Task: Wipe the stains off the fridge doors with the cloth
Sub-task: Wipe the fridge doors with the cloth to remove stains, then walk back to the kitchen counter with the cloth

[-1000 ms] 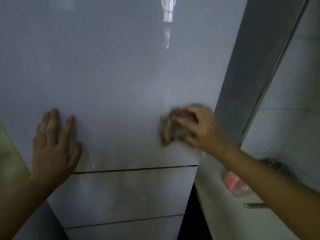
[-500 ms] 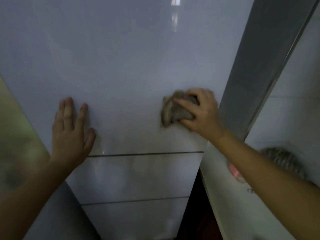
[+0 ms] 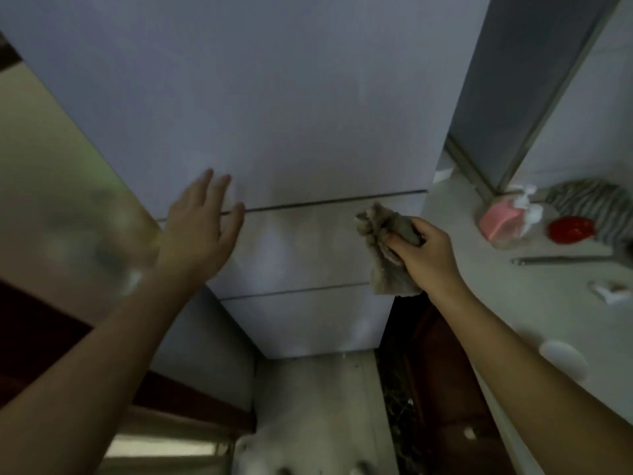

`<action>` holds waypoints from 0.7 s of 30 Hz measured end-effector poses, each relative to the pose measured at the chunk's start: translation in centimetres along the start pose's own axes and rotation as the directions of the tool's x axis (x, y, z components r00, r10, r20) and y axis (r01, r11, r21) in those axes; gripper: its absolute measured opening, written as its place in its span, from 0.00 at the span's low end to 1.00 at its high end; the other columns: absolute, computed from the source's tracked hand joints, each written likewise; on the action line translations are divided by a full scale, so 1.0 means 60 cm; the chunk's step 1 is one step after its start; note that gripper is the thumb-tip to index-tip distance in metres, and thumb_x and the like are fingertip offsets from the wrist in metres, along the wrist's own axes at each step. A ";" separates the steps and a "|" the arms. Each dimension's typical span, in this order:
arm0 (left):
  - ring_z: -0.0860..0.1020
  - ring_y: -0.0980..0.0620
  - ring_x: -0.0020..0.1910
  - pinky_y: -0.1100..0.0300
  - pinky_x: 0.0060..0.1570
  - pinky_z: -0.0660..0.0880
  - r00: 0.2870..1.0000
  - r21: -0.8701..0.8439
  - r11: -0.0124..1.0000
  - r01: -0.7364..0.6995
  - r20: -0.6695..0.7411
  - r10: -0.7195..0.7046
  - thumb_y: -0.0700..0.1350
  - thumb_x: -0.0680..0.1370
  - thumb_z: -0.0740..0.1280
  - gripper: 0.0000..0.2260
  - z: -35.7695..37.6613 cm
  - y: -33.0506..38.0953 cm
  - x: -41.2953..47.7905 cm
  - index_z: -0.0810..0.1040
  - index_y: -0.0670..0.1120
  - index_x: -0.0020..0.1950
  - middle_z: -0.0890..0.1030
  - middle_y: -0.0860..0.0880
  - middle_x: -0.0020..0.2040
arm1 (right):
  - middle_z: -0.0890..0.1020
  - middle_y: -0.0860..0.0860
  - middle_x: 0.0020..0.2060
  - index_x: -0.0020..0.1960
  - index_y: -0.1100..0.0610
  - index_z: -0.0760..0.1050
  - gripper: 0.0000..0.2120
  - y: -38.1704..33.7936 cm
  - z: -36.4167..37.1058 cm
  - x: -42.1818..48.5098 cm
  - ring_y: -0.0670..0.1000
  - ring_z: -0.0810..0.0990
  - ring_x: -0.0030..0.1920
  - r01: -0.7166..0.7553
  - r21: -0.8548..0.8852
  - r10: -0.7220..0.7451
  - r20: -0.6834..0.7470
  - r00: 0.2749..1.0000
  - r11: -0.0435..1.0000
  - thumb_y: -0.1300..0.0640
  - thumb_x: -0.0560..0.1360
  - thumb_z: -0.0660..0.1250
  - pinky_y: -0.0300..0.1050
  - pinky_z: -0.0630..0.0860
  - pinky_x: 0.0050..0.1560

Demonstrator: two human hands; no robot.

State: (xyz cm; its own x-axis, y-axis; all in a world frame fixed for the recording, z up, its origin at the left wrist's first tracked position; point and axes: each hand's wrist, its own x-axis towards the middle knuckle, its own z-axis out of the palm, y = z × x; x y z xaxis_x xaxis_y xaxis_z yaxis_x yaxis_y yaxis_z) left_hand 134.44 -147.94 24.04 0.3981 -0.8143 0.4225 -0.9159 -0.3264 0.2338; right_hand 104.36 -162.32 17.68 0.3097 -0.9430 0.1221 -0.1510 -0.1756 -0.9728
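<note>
A pale grey fridge fills the middle of the view, with a tall upper door (image 3: 274, 114) and a narrower middle door (image 3: 301, 248) below a dark seam. A third panel (image 3: 308, 323) sits lowest. My right hand (image 3: 424, 252) grips a crumpled grey-brown cloth (image 3: 383, 241) against the right end of the middle door, and part of the cloth hangs down. My left hand (image 3: 202, 228) lies flat and open across the seam at the fridge's left edge.
To the right a white counter (image 3: 479, 303) holds a pink packet in a plastic bag (image 3: 503, 221), a red lid (image 3: 570, 228), a striped cloth (image 3: 596, 204), a metal rod (image 3: 561, 259) and a white disc (image 3: 561, 359). The fridge's left side borders a frosted panel (image 3: 61, 200).
My view has tilted down. The right hand has brought the cloth down from the upper door, past the seam, onto the middle door. The left hand stays flat near the seam.
</note>
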 end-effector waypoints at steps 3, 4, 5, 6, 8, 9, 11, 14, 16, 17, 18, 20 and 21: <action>0.71 0.41 0.71 0.46 0.70 0.69 0.982 -0.092 0.996 -0.009 0.187 0.026 0.59 0.81 0.52 0.28 0.022 0.033 -0.103 0.72 0.44 0.73 0.73 0.43 0.73 | 0.87 0.49 0.47 0.54 0.52 0.83 0.06 0.033 -0.009 -0.089 0.47 0.86 0.49 -0.217 0.114 0.217 0.012 0.976 0.969 0.57 0.77 0.74 0.39 0.81 0.49; 0.73 0.42 0.69 0.48 0.66 0.72 0.967 -0.126 0.992 0.006 0.253 0.027 0.59 0.81 0.52 0.27 0.035 0.042 -0.137 0.73 0.45 0.72 0.76 0.44 0.70 | 0.87 0.48 0.48 0.55 0.51 0.83 0.07 0.048 -0.012 -0.119 0.45 0.86 0.48 -0.266 0.131 0.265 0.025 0.964 0.955 0.57 0.77 0.74 0.36 0.81 0.47; 0.76 0.43 0.65 0.49 0.61 0.75 0.951 -0.157 0.987 0.035 0.308 0.015 0.59 0.81 0.53 0.25 0.048 0.050 -0.169 0.75 0.46 0.70 0.78 0.45 0.66 | 0.87 0.47 0.47 0.54 0.49 0.83 0.06 0.064 -0.014 -0.147 0.44 0.86 0.47 -0.304 0.133 0.302 0.038 0.953 0.943 0.57 0.77 0.74 0.35 0.81 0.45; 0.78 0.44 0.60 0.51 0.55 0.76 0.932 -0.186 0.979 0.078 0.362 -0.005 0.59 0.81 0.53 0.24 0.064 0.054 -0.201 0.77 0.47 0.66 0.81 0.46 0.61 | 0.87 0.47 0.47 0.53 0.47 0.83 0.06 0.081 -0.017 -0.177 0.43 0.86 0.47 -0.333 0.129 0.330 0.045 0.943 0.934 0.57 0.77 0.74 0.34 0.80 0.44; 0.80 0.46 0.48 0.55 0.43 0.72 0.876 -0.239 0.953 0.186 0.480 -0.051 0.59 0.80 0.54 0.21 0.098 0.057 -0.253 0.80 0.49 0.58 0.81 0.49 0.47 | 0.87 0.47 0.46 0.51 0.46 0.82 0.07 0.117 -0.023 -0.234 0.42 0.85 0.45 -0.398 0.133 0.399 0.024 0.917 0.908 0.58 0.77 0.74 0.34 0.80 0.44; 0.79 0.47 0.45 0.56 0.42 0.70 0.835 -0.247 0.938 0.242 0.546 -0.071 0.59 0.81 0.54 0.20 0.117 0.054 -0.275 0.80 0.49 0.56 0.79 0.50 0.45 | 0.87 0.47 0.46 0.50 0.46 0.83 0.07 0.133 -0.028 -0.261 0.43 0.85 0.45 -0.433 0.128 0.437 0.001 0.900 0.892 0.58 0.77 0.74 0.32 0.79 0.43; 0.79 0.47 0.46 0.56 0.45 0.71 0.712 -0.234 0.901 0.365 0.694 -0.108 0.56 0.83 0.56 0.18 0.157 0.047 -0.312 0.81 0.46 0.55 0.81 0.48 0.47 | 0.87 0.51 0.47 0.50 0.48 0.83 0.06 0.160 -0.039 -0.309 0.45 0.85 0.46 -0.514 0.133 0.521 -0.026 0.853 0.847 0.59 0.78 0.73 0.34 0.81 0.44; 0.82 0.44 0.46 0.51 0.48 0.77 0.485 -0.197 0.797 0.571 0.865 -0.133 0.50 0.85 0.58 0.15 0.224 0.025 -0.347 0.81 0.46 0.49 0.84 0.42 0.49 | 0.87 0.54 0.50 0.53 0.53 0.85 0.06 0.189 -0.054 -0.373 0.54 0.86 0.52 -0.634 0.171 0.649 -0.050 0.759 0.754 0.54 0.78 0.72 0.53 0.83 0.57; 0.82 0.44 0.43 0.43 0.53 0.80 0.394 -0.162 0.785 0.598 0.912 -0.112 0.48 0.84 0.60 0.14 0.264 0.010 -0.350 0.81 0.47 0.44 0.84 0.42 0.45 | 0.87 0.55 0.50 0.54 0.56 0.85 0.10 0.201 -0.056 -0.409 0.57 0.85 0.56 -0.665 0.204 0.693 -0.119 0.711 0.718 0.52 0.78 0.72 0.59 0.81 0.62; 0.82 0.44 0.43 0.42 0.53 0.80 0.370 -0.158 0.798 0.582 0.925 -0.086 0.47 0.84 0.61 0.14 0.281 0.005 -0.348 0.81 0.47 0.43 0.84 0.42 0.44 | 0.87 0.57 0.50 0.53 0.56 0.85 0.09 0.207 -0.053 -0.425 0.58 0.85 0.56 -0.681 0.223 0.715 -0.166 0.679 0.698 0.52 0.78 0.72 0.59 0.80 0.61; 0.82 0.44 0.43 0.43 0.53 0.80 0.346 -0.159 0.819 0.551 0.937 -0.051 0.47 0.84 0.61 0.14 0.297 0.002 -0.343 0.81 0.47 0.43 0.84 0.43 0.43 | 0.87 0.58 0.49 0.50 0.56 0.85 0.07 0.207 -0.050 -0.440 0.58 0.85 0.54 -0.697 0.241 0.737 -0.216 0.640 0.675 0.53 0.79 0.71 0.56 0.80 0.59; 0.82 0.46 0.43 0.49 0.49 0.79 0.273 -0.138 0.873 0.467 0.962 0.006 0.46 0.84 0.60 0.14 0.321 0.000 -0.329 0.80 0.47 0.42 0.83 0.44 0.43 | 0.87 0.58 0.47 0.47 0.56 0.85 0.05 0.204 -0.039 -0.475 0.54 0.85 0.48 -0.730 0.280 0.779 -0.310 0.546 0.623 0.56 0.79 0.71 0.47 0.80 0.49; 0.81 0.47 0.42 0.52 0.48 0.77 0.222 -0.118 0.900 0.421 0.975 0.023 0.46 0.84 0.60 0.14 0.335 -0.003 -0.321 0.79 0.46 0.43 0.83 0.45 0.43 | 0.88 0.57 0.45 0.48 0.57 0.84 0.05 0.200 -0.031 -0.497 0.51 0.84 0.45 -0.740 0.293 0.788 -0.354 0.504 0.605 0.57 0.79 0.71 0.43 0.79 0.45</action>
State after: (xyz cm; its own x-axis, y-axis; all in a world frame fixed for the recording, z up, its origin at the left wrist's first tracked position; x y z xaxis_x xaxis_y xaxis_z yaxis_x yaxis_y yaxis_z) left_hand 125.90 -141.85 -1.72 0.0160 -0.6565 -0.7541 -0.6503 -0.5798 0.4909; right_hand 91.53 -136.84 2.71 -0.2946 -0.7140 -0.6351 -0.0456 0.6744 -0.7370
